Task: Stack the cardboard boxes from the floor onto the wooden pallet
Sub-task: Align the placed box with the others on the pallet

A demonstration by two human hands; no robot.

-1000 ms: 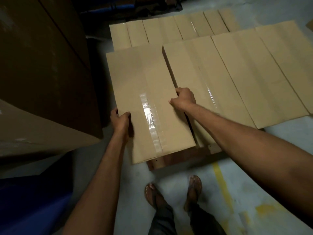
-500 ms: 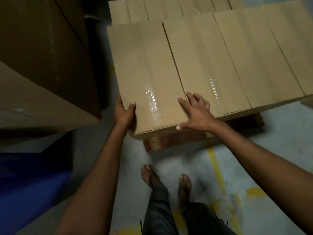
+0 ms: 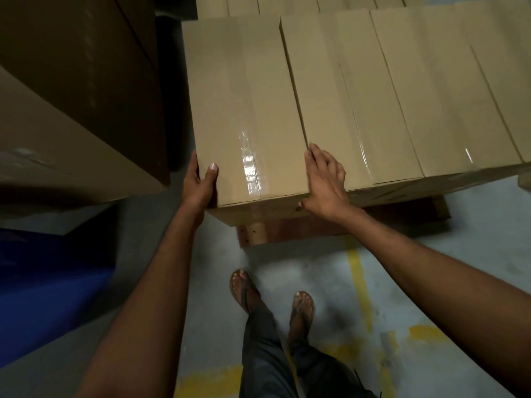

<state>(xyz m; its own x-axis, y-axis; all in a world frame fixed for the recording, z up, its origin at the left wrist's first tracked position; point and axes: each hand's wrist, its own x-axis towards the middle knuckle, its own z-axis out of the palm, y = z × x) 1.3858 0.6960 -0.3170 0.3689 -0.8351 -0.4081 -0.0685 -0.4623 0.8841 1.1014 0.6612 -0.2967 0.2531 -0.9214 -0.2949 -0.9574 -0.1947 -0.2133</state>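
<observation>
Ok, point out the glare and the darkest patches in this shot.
Head view: bright glare streaks on the clear tape of the box that the left hand grips; smaller glints on the neighbouring boxes; the tall cartons at left are lost in shadow; the floor is dim but readable.

End box sits on pallet, near-left corner, touching next box on its right. My left hand on its left side, right hand over the seam. Carton stands left, apart. Back row behind.
</observation>
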